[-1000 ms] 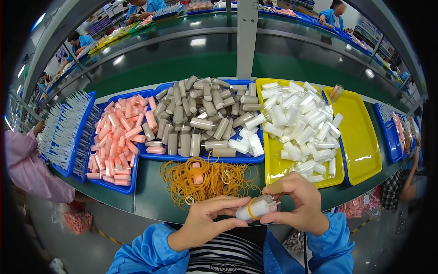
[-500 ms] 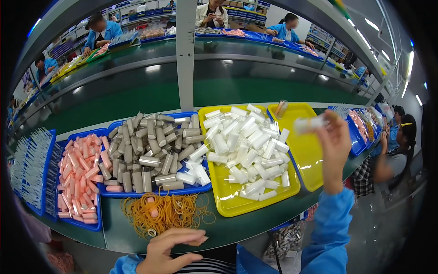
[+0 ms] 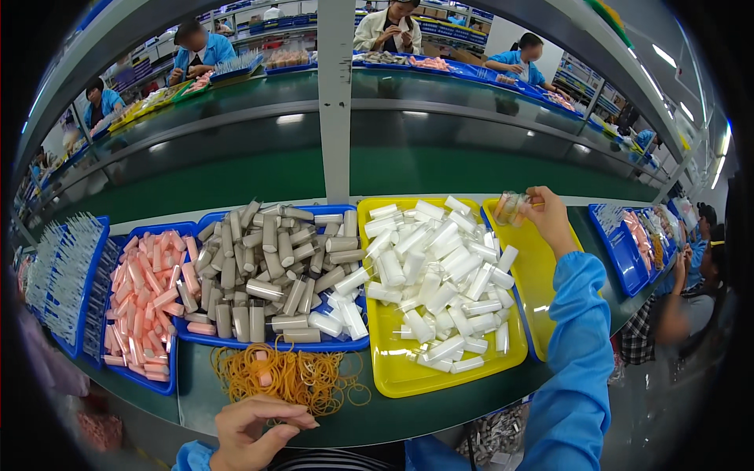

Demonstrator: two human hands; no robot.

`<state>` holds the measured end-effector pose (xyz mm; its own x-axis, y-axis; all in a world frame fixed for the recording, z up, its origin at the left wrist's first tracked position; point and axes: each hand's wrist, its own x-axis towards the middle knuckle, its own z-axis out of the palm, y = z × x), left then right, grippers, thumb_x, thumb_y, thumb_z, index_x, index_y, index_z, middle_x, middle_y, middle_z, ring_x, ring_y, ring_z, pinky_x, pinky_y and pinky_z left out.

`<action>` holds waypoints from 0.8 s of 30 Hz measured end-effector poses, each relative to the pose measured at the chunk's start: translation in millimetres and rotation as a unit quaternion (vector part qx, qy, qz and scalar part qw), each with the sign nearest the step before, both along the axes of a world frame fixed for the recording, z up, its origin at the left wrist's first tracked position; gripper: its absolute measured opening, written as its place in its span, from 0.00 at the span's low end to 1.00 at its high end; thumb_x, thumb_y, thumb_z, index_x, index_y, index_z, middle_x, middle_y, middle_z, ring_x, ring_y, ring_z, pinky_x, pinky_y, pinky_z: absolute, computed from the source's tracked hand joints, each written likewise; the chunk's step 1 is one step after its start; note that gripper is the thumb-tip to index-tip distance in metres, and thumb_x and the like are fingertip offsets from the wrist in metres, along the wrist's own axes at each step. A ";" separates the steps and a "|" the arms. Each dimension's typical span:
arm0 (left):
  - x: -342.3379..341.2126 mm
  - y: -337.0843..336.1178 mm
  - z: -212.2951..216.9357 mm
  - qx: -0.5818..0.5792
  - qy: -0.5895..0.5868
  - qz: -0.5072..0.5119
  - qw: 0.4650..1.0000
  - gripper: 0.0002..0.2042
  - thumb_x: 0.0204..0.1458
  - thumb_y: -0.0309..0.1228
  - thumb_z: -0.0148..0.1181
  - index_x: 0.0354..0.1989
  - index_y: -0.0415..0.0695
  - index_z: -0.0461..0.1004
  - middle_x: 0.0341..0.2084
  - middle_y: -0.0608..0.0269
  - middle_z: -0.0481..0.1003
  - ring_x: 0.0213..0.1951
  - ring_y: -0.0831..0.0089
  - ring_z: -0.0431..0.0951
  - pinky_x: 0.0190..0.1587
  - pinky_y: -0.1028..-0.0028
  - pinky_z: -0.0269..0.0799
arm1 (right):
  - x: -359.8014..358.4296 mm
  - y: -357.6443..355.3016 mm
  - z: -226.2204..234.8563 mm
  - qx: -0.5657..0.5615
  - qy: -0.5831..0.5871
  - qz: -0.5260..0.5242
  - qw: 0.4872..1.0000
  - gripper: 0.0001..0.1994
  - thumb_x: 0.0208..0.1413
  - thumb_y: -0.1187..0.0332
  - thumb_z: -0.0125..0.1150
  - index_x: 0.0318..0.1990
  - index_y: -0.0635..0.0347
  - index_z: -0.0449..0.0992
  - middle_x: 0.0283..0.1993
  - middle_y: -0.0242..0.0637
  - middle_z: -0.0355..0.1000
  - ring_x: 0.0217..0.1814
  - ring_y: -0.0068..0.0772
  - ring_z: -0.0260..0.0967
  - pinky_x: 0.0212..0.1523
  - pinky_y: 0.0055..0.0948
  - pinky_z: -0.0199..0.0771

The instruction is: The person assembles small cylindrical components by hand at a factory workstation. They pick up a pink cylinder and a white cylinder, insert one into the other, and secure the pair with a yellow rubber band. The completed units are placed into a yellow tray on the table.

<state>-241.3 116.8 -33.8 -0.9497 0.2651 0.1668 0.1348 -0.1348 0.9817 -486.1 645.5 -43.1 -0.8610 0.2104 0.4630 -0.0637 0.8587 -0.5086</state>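
Observation:
My right hand (image 3: 548, 218) reaches to the far end of the second yellow tray (image 3: 554, 294). Its thumb and fingers are closed on a small clear-wrapped bundle (image 3: 519, 210). A similar bundle (image 3: 503, 204) stands right beside it, and fingers partly cover the held one. My left hand (image 3: 255, 432) hovers at the near edge of the table, fingers loosely curved and thumb a little apart. Just beyond it lies a tangled heap of tan rubber bands (image 3: 302, 381), with one pink piece (image 3: 262, 369) on top.
Left to right stand a blue tray of clear slender pieces (image 3: 59, 275), pink wrapped cylinders (image 3: 145, 290), grey wrapped cylinders (image 3: 267, 251) and a yellow tray (image 3: 408, 385) of white ones. A blue tray (image 3: 620, 251) sits further right. A metal post (image 3: 335, 118) rises behind; people work beyond.
My right hand has moved away from me and down, bringing the bundle to the tray's far end. The left hand has shifted slightly, thumb and fingers closer together. The view has tilted a little.

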 end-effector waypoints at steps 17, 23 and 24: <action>-10.3 -78.8 -10.1 -0.180 0.168 0.263 0.933 0.08 0.60 0.23 0.59 0.46 0.36 0.75 0.37 0.55 0.74 0.26 0.72 0.77 0.28 0.77 0.74 | 93.9 -105.0 48.4 -0.146 0.014 0.089 0.985 0.13 0.62 0.69 0.59 0.50 0.66 0.75 0.41 0.35 0.77 0.40 0.22 0.72 0.40 0.21 0.70; -16.2 -187.4 21.8 -0.410 0.239 0.475 0.741 0.08 0.53 0.18 0.62 0.40 0.42 0.79 0.31 0.63 0.73 0.22 0.78 0.71 0.25 0.77 0.66 | 181.9 -249.5 63.5 0.097 -0.039 0.384 0.917 0.07 0.52 0.76 0.68 0.39 0.63 0.77 0.32 0.42 0.73 0.33 0.44 0.72 0.35 0.36 0.72; -13.4 -209.6 22.4 -0.471 0.230 0.478 0.705 0.07 0.52 0.21 0.63 0.39 0.43 0.79 0.30 0.61 0.73 0.22 0.71 0.73 0.25 0.74 0.67 | 184.2 -261.9 66.6 0.119 -0.029 0.406 0.906 0.07 0.53 0.77 0.66 0.40 0.64 0.78 0.32 0.44 0.74 0.33 0.43 0.73 0.35 0.35 0.73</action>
<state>-254.8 -92.9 -11.4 -0.6717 -0.2609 0.6934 0.0555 0.9156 0.3982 -301.9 383.6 23.5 -0.7122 -0.6020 0.3611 -0.7017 0.6269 -0.3387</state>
